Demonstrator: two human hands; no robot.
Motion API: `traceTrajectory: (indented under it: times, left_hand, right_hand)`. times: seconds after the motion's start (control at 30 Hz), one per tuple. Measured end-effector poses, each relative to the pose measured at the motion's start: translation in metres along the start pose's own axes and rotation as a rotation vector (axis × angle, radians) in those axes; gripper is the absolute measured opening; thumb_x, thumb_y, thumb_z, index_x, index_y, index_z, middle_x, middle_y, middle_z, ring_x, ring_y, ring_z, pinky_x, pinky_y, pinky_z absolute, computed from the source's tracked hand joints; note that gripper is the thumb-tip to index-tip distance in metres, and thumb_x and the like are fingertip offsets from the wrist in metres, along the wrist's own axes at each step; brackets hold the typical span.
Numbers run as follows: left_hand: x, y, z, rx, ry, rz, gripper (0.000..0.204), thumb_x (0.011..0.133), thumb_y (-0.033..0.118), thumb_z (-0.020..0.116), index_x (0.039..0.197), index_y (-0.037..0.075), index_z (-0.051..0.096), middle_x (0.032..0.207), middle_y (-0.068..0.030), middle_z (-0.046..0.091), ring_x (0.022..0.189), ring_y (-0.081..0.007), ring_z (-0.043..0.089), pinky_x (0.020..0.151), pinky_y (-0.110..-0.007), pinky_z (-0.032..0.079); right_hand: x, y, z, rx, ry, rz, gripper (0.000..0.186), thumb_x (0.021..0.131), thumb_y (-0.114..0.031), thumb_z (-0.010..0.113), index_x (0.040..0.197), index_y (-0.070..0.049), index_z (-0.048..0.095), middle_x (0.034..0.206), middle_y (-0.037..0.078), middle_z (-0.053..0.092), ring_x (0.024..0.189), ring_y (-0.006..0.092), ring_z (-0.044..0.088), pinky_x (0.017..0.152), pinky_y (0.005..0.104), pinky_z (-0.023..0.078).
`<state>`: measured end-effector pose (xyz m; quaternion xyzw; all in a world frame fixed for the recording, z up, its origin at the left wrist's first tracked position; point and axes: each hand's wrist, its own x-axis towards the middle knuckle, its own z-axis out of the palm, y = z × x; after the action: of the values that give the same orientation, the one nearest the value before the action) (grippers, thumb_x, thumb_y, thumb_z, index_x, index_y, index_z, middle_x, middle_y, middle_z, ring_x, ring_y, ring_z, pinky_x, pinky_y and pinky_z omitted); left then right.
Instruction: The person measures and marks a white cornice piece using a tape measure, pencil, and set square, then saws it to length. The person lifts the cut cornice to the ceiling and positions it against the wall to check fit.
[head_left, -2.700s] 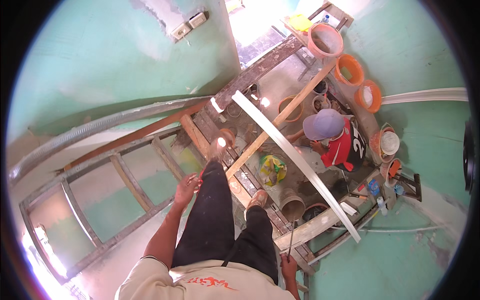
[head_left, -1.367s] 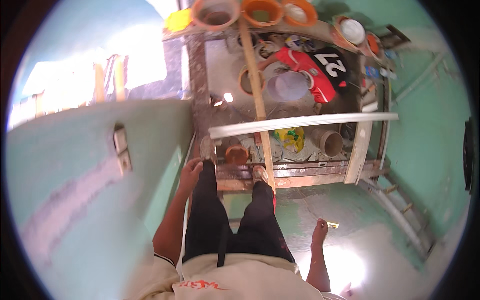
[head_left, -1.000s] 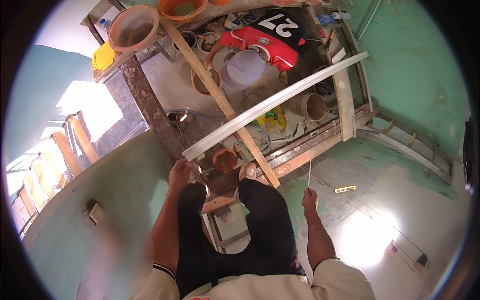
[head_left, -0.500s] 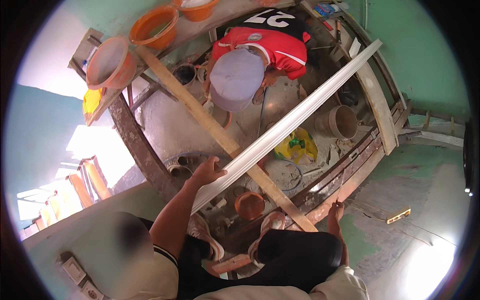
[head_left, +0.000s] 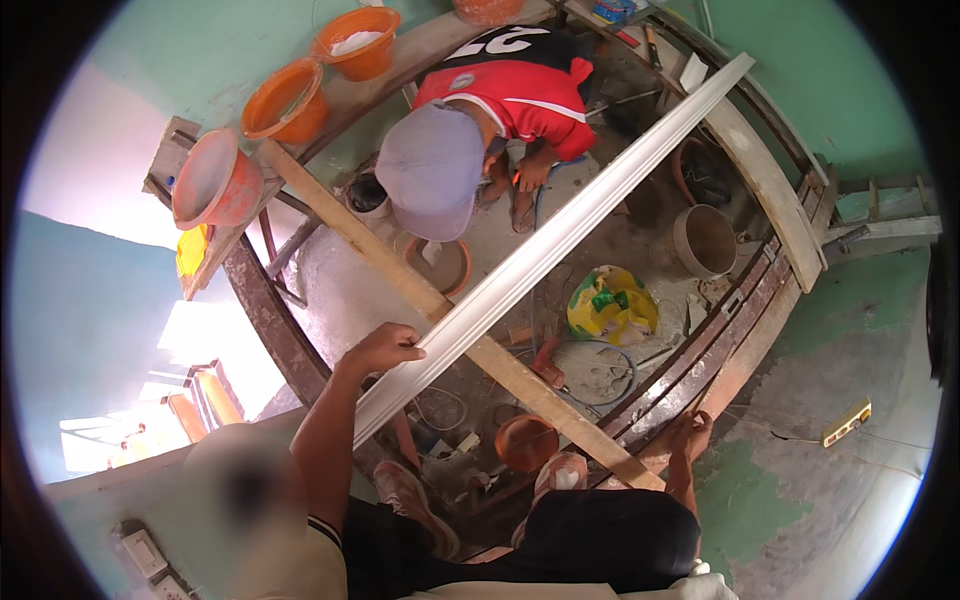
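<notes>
A long white ribbed moulding (head_left: 560, 235) lies diagonally across the wooden scaffold, crossing over a narrow timber plank (head_left: 520, 378). My left hand (head_left: 383, 350) is closed at the near-left edge of the moulding, thumb and fingertips against it. Farther right, my right hand (head_left: 692, 432) is at the outer edge of the scaffold's right-hand board (head_left: 735, 365). Its fingers are curled together, and whatever they may hold is too small to make out.
Below, a co-worker in a grey cap (head_left: 430, 165) crouches among buckets, holding something small and orange. Orange basins (head_left: 288, 105) line the far-left boards. A yellow-green bag (head_left: 612, 305) and a round bucket (head_left: 705, 242) are on the floor. A yellow spirit level (head_left: 847, 422) lies at right.
The whole view has shifted slightly. The co-worker's head has moved left, and their hand with the orange item now shows. My left hand stays at the moulding; my right hand stays by the board's edge.
</notes>
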<state>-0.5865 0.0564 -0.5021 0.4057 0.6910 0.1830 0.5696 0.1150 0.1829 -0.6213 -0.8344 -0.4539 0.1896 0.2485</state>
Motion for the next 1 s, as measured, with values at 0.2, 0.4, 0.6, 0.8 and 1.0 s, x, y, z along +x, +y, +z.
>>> traceTrajectory:
  times: [0.2, 0.4, 0.6, 0.8, 1.0]
  left_hand:
    - [0.005, 0.043, -0.004, 0.302, -0.013, -0.006, 0.033, 0.095, 0.031, 0.073, 0.103, -0.001, 0.072, 0.094, -0.0109, 0.073, 0.085, -0.0199, 0.067, 0.08, -0.035, 0.052]
    - [0.031, 0.128, -0.005, 0.323, 0.255, 0.11, 0.033, 0.098, 0.03, 0.067, 0.113, 0.0, 0.07, 0.098, -0.0084, 0.073, 0.089, -0.0199, 0.067, 0.082, -0.035, 0.053]
    - [0.075, 0.112, -0.006, 0.217, 0.164, 0.141, 0.028, 0.098, 0.022, 0.061, 0.112, 0.001, 0.073, 0.099, -0.0133, 0.074, 0.092, -0.024, 0.069, 0.086, -0.037, 0.053]
    - [0.068, 0.086, -0.04, 0.164, 0.32, -0.039, 0.028, 0.098, 0.019, 0.06, 0.114, 0.0, 0.073, 0.094, -0.0121, 0.074, 0.087, -0.0202, 0.069, 0.081, -0.036, 0.054]
    - [0.056, 0.088, -0.05, 0.093, 0.307, -0.089, 0.028, 0.1, 0.022, 0.061, 0.115, 0.001, 0.072, 0.094, -0.009, 0.073, 0.086, -0.0184, 0.068, 0.08, -0.034, 0.054]
  right_hand:
    - [0.006, -0.006, -0.014, 0.024, -0.046, 0.02, 0.034, 0.094, -0.021, 0.074, 0.123, -0.006, 0.063, 0.084, 0.006, 0.062, 0.072, 0.0165, 0.062, 0.064, 0.0339, 0.05]
    - [0.001, -0.022, -0.021, 0.102, -0.022, 0.02, 0.043, 0.092, -0.027, 0.075, 0.122, 0.001, 0.064, 0.084, 0.009, 0.062, 0.073, 0.0198, 0.06, 0.07, 0.0359, 0.05]
    - [0.005, -0.03, -0.026, -0.047, 0.109, -0.083, 0.06, 0.093, -0.042, 0.074, 0.131, 0.003, 0.062, 0.091, 0.011, 0.06, 0.08, 0.0205, 0.06, 0.073, 0.0361, 0.05]
    - [0.0, -0.036, -0.037, 0.095, 0.041, -0.027, 0.065, 0.093, -0.045, 0.073, 0.135, 0.003, 0.059, 0.095, 0.01, 0.057, 0.084, 0.0193, 0.056, 0.078, 0.0358, 0.049]
    - [-0.002, -0.042, -0.03, 0.204, 0.041, -0.049, 0.058, 0.097, -0.036, 0.071, 0.136, 0.004, 0.058, 0.093, 0.006, 0.055, 0.082, 0.0152, 0.053, 0.076, 0.0311, 0.047]
